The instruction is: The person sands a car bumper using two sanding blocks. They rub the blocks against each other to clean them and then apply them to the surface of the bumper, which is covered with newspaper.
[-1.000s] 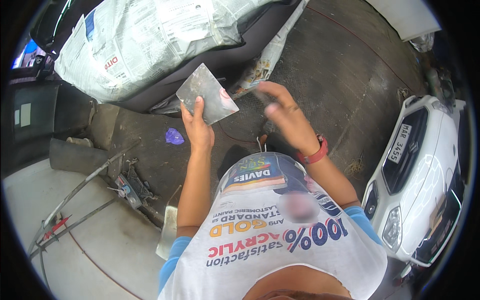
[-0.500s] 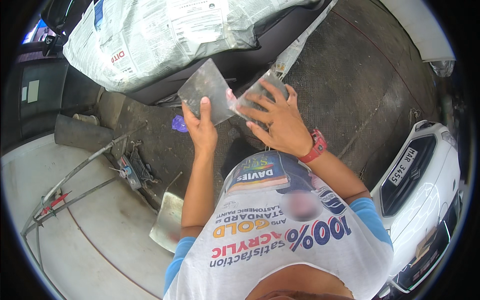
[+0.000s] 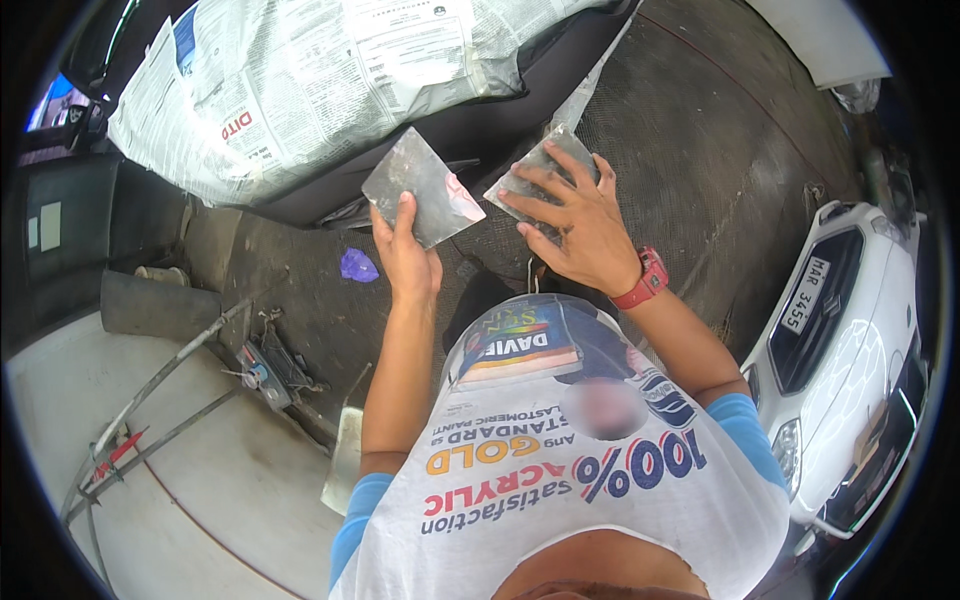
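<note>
My left hand grips a thin grey square plate by its lower corner, thumb on top. A smear of pink putty lies along that plate's right side. My right hand, with a red watch at the wrist, holds a second grey plate. Its fingers are spread over the upper face of this plate; the thumb is along the near edge. A narrow gap separates the two plates, which are held in front of my waist. What is beneath the plates is hidden.
Ahead stands a dark car bumper below a panel masked with newspaper. A white car is at the right. At the left are a metal tube frame and a pale panel. Purple crumpled material lies on the floor.
The two plates have moved apart; the right hand's plate has shifted right, away from the left one. The pink putty between them now lies on the left plate.
</note>
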`<state>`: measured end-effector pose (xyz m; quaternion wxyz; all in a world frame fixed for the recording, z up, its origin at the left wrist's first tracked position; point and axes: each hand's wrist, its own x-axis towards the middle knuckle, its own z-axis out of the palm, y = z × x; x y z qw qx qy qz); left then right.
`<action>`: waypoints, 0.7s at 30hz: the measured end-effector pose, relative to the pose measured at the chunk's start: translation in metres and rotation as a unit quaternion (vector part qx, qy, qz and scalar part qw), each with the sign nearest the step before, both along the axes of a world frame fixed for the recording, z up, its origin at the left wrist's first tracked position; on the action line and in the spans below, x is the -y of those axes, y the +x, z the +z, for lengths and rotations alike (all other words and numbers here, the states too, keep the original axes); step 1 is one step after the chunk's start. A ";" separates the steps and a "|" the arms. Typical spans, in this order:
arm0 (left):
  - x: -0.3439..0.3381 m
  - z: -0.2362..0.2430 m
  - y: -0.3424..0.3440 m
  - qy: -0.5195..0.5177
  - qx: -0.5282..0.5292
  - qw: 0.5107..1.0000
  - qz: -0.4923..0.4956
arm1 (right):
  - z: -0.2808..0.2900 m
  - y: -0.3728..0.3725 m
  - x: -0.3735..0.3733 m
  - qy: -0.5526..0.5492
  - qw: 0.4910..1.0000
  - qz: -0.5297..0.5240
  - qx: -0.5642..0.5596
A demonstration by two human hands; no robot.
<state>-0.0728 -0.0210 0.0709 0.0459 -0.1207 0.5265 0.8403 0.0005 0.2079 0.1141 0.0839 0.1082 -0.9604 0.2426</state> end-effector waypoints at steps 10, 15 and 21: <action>0.043 0.002 -0.011 -0.268 -0.137 0.952 -0.061 | 0.005 0.015 0.078 -0.034 0.994 -0.097 0.027; 0.078 -0.014 -0.012 -0.249 -0.118 0.957 -0.089 | -0.031 0.037 0.119 -0.072 0.992 -0.082 0.069; 0.140 -0.049 -0.015 -0.075 0.071 0.990 -0.094 | -0.113 0.044 0.117 -0.707 0.649 -0.232 0.159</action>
